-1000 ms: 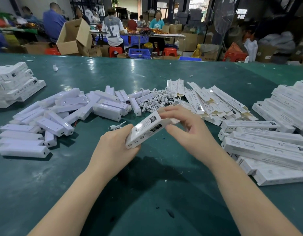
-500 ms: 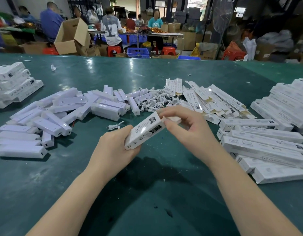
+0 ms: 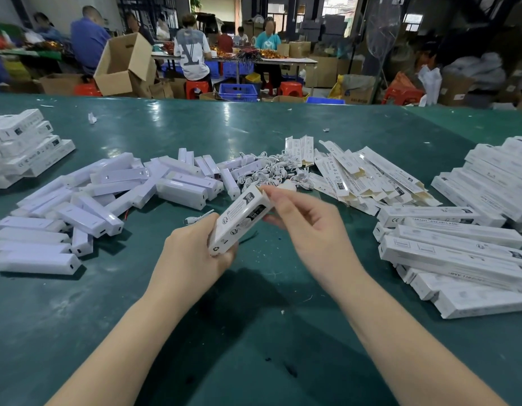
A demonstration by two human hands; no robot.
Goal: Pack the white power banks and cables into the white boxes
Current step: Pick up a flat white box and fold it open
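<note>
both hands (image 3: 195, 253) tilted the white box (image 3: 239, 219) steeper, far end up-right.

Green table (image 3: 253, 332): power banks (image 3: 107, 197), cables (image 3: 271, 171), boxes (image 3: 459, 247).

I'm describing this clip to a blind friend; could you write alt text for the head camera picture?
Two bare hands hold a small white box above a green table: the left hand grips its near end, the right hand pinches its far end. Loose white power banks lie left, tangled cables behind, flat and packed boxes right.
</note>
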